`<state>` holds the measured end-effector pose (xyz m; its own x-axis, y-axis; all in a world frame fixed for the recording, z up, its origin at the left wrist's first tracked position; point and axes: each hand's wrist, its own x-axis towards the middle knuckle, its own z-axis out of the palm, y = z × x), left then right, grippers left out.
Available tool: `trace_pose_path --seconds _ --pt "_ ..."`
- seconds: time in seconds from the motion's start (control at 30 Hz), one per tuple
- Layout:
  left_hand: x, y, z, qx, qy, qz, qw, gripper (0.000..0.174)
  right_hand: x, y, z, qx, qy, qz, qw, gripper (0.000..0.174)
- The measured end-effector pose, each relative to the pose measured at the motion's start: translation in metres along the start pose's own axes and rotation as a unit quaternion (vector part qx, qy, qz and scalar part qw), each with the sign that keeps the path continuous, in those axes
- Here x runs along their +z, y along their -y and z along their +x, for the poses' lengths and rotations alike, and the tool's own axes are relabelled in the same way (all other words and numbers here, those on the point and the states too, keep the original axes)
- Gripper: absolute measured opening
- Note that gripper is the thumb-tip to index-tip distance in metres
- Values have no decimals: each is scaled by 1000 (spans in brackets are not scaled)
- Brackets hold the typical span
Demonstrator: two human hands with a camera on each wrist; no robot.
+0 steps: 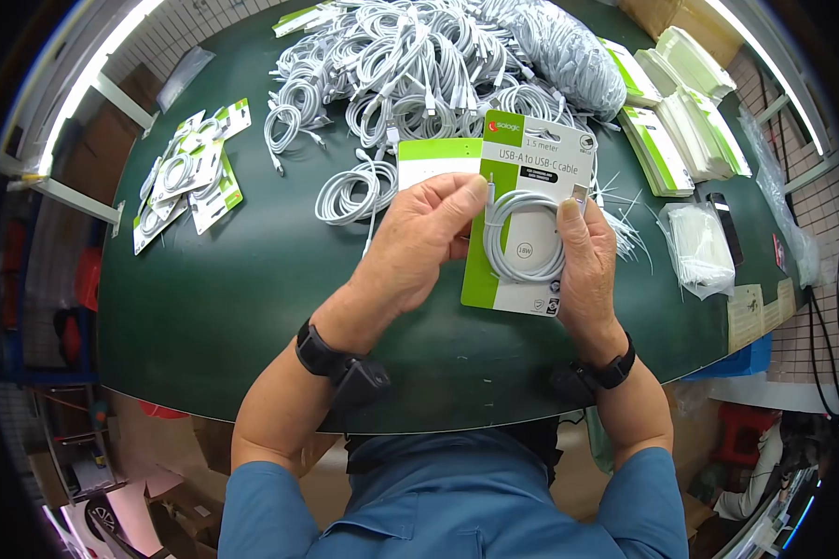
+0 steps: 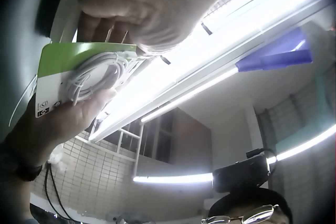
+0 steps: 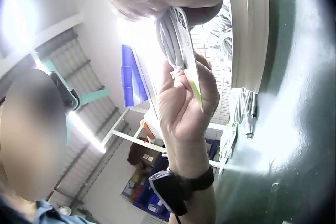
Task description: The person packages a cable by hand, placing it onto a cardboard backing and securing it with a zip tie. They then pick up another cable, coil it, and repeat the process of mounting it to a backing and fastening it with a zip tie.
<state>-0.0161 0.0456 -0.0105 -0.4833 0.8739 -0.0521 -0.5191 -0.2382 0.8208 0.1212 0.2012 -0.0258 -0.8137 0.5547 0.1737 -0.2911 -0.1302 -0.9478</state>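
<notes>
White cable (image 1: 494,244), on card (image 1: 535,228), between hands (image 1: 410,235) (image 1: 587,268)

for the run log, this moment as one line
left hand: pinches card, left edge | right hand: grips card, right edge | coiled cable: on card front

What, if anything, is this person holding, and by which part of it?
A printed card bearing a coiled cable: the left hand holds the card's left edge, the right hand its right edge, thumb over the front.

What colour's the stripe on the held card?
The long stripe on the flat white card is green, clearest in head view.
</notes>
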Motion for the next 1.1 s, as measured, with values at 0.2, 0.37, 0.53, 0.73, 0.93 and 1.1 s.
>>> trace_pose_path --seconds 0.2,0.37,0.53,0.73,0.93,1.1 --pt "1 -1 0 -3 -13 96 995 27 0 1 0 -5 1 3 1000 44" --pt "-1 5 2 -2 -7 65 998 27 -1 -1 -2 -27 22 -15 999 44" --pt "3 10 -1 29 -22 32 999 27 1 0 -5 -34 32 -27 999 44" --pt "14 1 -3 97 -41 123 987 27 -1 2 -2 -24 14 10 1000 43" --pt "7 -22 -6 89 -27 138 986 31 -7 5 0 7 23 40 999 47" --pt "22 -19 -16 219 -121 262 932 24 -7 3 3 17 16 47 999 51"
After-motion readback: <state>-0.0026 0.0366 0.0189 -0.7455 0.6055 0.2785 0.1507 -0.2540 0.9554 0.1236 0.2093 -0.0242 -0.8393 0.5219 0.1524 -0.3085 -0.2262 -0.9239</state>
